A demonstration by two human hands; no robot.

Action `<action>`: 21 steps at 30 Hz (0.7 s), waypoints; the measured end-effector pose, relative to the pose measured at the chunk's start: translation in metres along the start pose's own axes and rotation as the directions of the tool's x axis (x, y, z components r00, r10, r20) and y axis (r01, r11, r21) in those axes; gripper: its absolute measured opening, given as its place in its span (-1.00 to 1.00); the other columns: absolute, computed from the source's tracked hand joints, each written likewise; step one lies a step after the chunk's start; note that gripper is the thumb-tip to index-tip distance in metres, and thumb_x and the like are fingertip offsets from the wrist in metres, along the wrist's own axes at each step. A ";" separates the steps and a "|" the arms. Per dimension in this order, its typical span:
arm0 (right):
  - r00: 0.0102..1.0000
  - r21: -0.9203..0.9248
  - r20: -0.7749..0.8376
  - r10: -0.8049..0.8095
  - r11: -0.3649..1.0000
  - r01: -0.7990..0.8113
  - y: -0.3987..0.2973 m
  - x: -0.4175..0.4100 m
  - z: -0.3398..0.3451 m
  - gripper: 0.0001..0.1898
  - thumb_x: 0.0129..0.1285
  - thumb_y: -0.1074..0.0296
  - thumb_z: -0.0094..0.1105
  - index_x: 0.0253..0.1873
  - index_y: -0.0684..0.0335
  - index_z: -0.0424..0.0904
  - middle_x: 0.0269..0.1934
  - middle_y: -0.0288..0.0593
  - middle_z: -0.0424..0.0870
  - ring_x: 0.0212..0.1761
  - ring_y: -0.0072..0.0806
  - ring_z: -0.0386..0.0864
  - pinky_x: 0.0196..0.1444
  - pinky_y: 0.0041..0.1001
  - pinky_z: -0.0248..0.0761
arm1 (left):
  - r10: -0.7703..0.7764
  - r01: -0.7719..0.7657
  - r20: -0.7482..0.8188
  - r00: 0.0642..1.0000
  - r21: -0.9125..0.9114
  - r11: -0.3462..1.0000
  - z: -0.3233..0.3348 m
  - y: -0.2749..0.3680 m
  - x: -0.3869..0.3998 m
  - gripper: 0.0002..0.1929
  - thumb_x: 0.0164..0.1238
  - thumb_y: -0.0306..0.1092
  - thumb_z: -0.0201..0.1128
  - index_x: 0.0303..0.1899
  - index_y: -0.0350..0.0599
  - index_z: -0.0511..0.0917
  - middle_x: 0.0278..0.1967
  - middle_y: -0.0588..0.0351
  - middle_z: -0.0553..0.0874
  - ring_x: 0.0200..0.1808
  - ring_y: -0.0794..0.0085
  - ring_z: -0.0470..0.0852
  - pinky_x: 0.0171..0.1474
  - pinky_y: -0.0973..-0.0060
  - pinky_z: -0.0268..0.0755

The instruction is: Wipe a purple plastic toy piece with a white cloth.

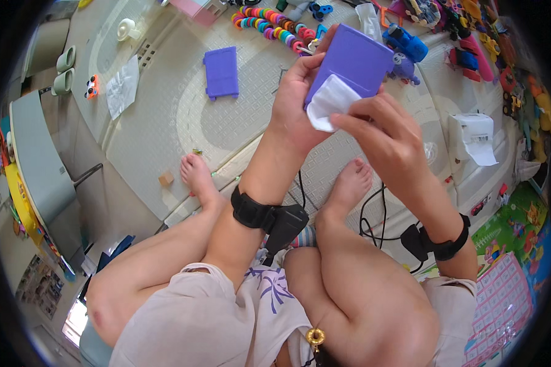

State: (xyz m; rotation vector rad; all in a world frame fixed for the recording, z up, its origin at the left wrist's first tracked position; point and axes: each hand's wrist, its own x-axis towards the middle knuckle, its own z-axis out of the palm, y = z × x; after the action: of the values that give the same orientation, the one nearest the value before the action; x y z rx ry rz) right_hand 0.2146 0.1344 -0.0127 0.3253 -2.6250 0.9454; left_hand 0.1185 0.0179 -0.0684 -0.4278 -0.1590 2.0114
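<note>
A purple plastic panel [353, 57] is held up in my left hand [298, 96], its palm and fingers behind and along the left edge. My right hand [388, 130] pinches a folded white wipe or cloth [330, 101] that lies against the panel's lower part. Some fingertips of both hands are hidden behind the panel. A similar purple panel [222, 73] with small tabs lies flat on the light play mat, left of my hands.
Colourful ring beads [275, 25] and a blue toy vehicle [404, 42] lie beyond my hands. A white packet of wipes or tissues [472, 135] is at right. A crumpled white sheet [122, 88], an orange toy car [92, 87] and a wooden cube [166, 179] lie left.
</note>
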 end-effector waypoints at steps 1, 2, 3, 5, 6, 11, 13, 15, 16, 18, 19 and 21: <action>0.997 -0.050 -0.073 0.005 0.999 -0.008 0.006 0.001 -0.001 -0.70 -0.20 0.59 0.23 -0.25 0.21 0.67 -0.37 -0.14 0.53 -0.32 -0.28 0.57 -0.32 -0.42 0.47 | 0.011 -0.011 0.013 1.000 -0.009 1.000 -0.001 0.000 0.002 -0.58 0.40 -0.23 -0.16 0.20 -0.10 0.42 0.15 -0.04 0.54 0.18 0.17 0.50 0.30 0.14 0.23; 0.989 -0.104 -0.146 0.009 0.994 -0.025 0.016 0.004 -0.008 -0.71 -0.18 0.60 0.23 -0.25 0.21 0.68 -0.37 -0.14 0.53 -0.32 -0.29 0.57 -0.32 -0.43 0.47 | 0.016 -0.015 0.027 1.000 -0.020 1.000 0.002 -0.003 0.002 -0.59 0.40 -0.24 -0.14 0.18 -0.13 0.43 0.15 -0.05 0.54 0.17 0.17 0.50 0.29 0.14 0.24; 0.977 -0.115 -0.201 0.075 0.988 -0.099 0.030 0.011 -0.015 -0.76 -0.09 0.61 0.24 -0.25 0.23 0.67 -0.37 -0.14 0.54 -0.36 -0.30 0.57 -0.34 -0.44 0.47 | -0.052 0.058 0.046 0.998 -0.120 0.991 0.002 0.000 0.004 -0.60 0.38 -0.25 -0.11 0.16 -0.17 0.44 0.16 -0.07 0.53 0.22 0.15 0.45 0.35 0.13 0.15; 0.960 -0.205 -0.242 0.141 0.960 -0.192 0.046 0.020 -0.026 -0.82 0.00 0.62 0.25 -0.25 0.25 0.66 -0.35 -0.14 0.55 -0.46 -0.33 0.57 -0.38 -0.44 0.47 | -0.027 0.026 -0.045 0.999 -0.018 0.999 0.008 -0.008 0.003 -0.59 0.38 -0.25 -0.12 0.17 -0.19 0.43 0.16 -0.10 0.53 0.22 0.11 0.44 0.36 0.13 0.14; 0.958 -0.228 -0.252 0.135 0.954 -0.195 0.050 0.022 -0.027 -0.83 0.02 0.62 0.25 -0.25 0.25 0.66 -0.35 -0.14 0.55 -0.49 -0.33 0.57 -0.40 -0.43 0.47 | 0.014 -0.002 -0.131 0.991 0.088 0.996 0.011 -0.011 0.003 -0.58 0.38 -0.25 -0.12 0.17 -0.20 0.42 0.16 -0.12 0.52 0.22 0.08 0.44 0.37 0.14 0.12; 0.997 -0.013 -0.076 -0.019 1.000 0.018 0.001 -0.001 -0.003 -0.73 -0.16 0.60 0.25 -0.26 0.21 0.67 -0.37 -0.13 0.53 -0.38 -0.31 0.57 -0.37 -0.41 0.47 | 0.057 -0.018 -0.192 0.980 0.201 0.979 0.006 -0.001 -0.002 -0.53 0.40 -0.17 -0.17 0.17 -0.28 0.40 0.15 -0.16 0.53 0.15 0.00 0.51 0.30 -0.03 0.20; 0.995 -0.082 -0.094 -0.027 0.996 0.019 0.006 0.005 -0.009 -0.74 -0.15 0.60 0.25 -0.26 0.21 0.67 -0.37 -0.14 0.54 -0.38 -0.30 0.57 -0.36 -0.42 0.47 | -0.002 0.010 -0.132 0.991 0.059 0.998 0.000 0.003 0.003 -0.53 0.39 -0.16 -0.16 0.17 -0.28 0.40 0.14 -0.16 0.54 0.14 -0.01 0.52 0.29 -0.02 0.21; 0.972 -0.153 -0.221 0.083 0.981 -0.119 0.034 0.015 -0.018 -0.79 -0.06 0.57 0.25 -0.25 0.22 0.67 -0.38 -0.16 0.55 -0.38 -0.29 0.58 -0.34 -0.44 0.47 | -0.078 0.081 0.031 0.997 -0.112 0.990 0.001 0.000 0.003 -0.53 0.39 -0.13 -0.13 0.16 -0.25 0.42 0.14 -0.15 0.53 0.17 -0.07 0.49 0.29 -0.07 0.20; 0.967 -0.243 -0.221 0.127 0.953 -0.180 0.047 0.021 -0.028 -0.83 0.05 0.55 0.25 -0.22 0.21 0.67 -0.38 -0.15 0.58 -0.36 -0.38 0.60 -0.33 -0.51 0.47 | -0.082 0.086 0.035 0.996 -0.111 0.990 0.005 -0.003 0.002 -0.53 0.39 -0.13 -0.13 0.16 -0.25 0.42 0.14 -0.15 0.53 0.17 -0.07 0.49 0.29 -0.07 0.20; 0.875 0.049 -0.325 0.359 0.930 -0.364 0.066 0.026 -0.029 -0.89 0.15 0.53 0.24 -0.22 0.27 0.68 -0.32 -0.19 0.64 -0.30 -0.54 0.61 -0.27 -0.59 0.45 | -0.019 0.028 -0.133 0.991 0.067 0.997 0.015 -0.006 0.000 -0.56 0.38 -0.15 -0.13 0.18 -0.13 0.42 0.19 -0.13 0.49 0.22 -0.07 0.44 0.27 -0.17 0.16; 0.877 0.042 -0.332 0.348 0.934 -0.354 0.067 0.024 -0.031 -0.89 0.15 0.53 0.24 -0.22 0.27 0.68 -0.32 -0.19 0.64 -0.30 -0.54 0.61 -0.27 -0.59 0.45 | -0.022 0.030 -0.074 0.997 0.099 0.995 0.020 -0.009 0.000 -0.56 0.43 -0.06 -0.14 0.22 0.01 0.41 0.25 -0.07 0.43 0.25 -0.02 0.40 0.25 -0.22 0.14; 0.620 0.642 -0.182 0.763 0.570 -0.513 0.058 0.015 -0.032 -0.88 0.22 0.49 0.23 -0.16 0.35 0.65 -0.23 -0.23 0.67 -0.23 -0.65 0.58 -0.19 -0.65 0.42 | -0.031 0.038 -0.047 0.998 0.154 0.987 0.024 -0.012 0.000 -0.56 0.46 0.01 -0.19 0.24 0.13 0.40 0.21 0.03 0.48 0.20 0.07 0.46 0.19 -0.21 0.21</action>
State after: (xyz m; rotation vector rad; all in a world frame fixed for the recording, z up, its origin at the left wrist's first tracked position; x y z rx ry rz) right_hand 0.1898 0.1970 -0.0171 -0.7697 -1.9695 1.7564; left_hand 0.1197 0.0254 -0.0423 -0.3680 0.0170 1.9623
